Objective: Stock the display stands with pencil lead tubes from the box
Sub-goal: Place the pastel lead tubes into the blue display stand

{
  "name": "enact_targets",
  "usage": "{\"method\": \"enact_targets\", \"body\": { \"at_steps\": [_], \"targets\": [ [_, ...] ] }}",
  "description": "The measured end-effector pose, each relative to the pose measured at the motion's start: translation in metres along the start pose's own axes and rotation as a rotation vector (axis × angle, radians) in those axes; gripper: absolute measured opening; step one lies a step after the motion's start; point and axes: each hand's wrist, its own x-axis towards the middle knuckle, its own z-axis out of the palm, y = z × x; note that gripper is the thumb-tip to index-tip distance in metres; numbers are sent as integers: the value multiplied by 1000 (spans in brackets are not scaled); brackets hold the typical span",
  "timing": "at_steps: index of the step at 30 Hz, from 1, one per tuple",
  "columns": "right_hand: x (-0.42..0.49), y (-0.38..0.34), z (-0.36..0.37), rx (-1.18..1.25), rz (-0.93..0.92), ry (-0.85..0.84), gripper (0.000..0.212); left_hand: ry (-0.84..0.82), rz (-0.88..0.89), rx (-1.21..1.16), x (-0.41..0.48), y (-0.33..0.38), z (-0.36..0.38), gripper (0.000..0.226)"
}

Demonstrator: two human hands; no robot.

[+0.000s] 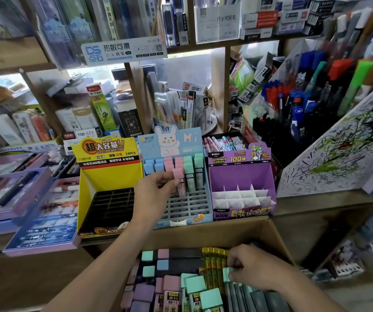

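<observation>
Three display stands sit side by side on the counter: a yellow stand (111, 174) with a bare black grid, a blue rabbit stand (201, 212) whose back rows hold blue, pink and green tubes, and a purple stand (242, 176) with white dividers. My left hand (156, 190) pinches a pink-capped lead tube (180, 180) upright over the blue stand's grid. Below, a cardboard box (275, 235) holds several pastel-capped tubes and yellow packs. My right hand (252, 265) is inside the box, fingers curled round a green-capped tube (226, 274).
Purple trays of pens (43, 221) lie left of the stands. A scribbled white test board (338, 154) and racks of markers (311, 97) stand to the right. Wooden shelves (203, 45) packed with stationery rise behind.
</observation>
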Motion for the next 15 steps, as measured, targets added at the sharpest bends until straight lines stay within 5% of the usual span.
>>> {"method": "enact_targets", "body": {
  "at_steps": [4, 15],
  "targets": [
    [-1, -1, 0, -6, -2, 1, 14, 34, -28, 27, -1, 1, 7, 2],
    [-6, -6, -1, -31, -20, 50, 18, 67, -97, 112, -19, -5, 2, 13]
  ]
}}
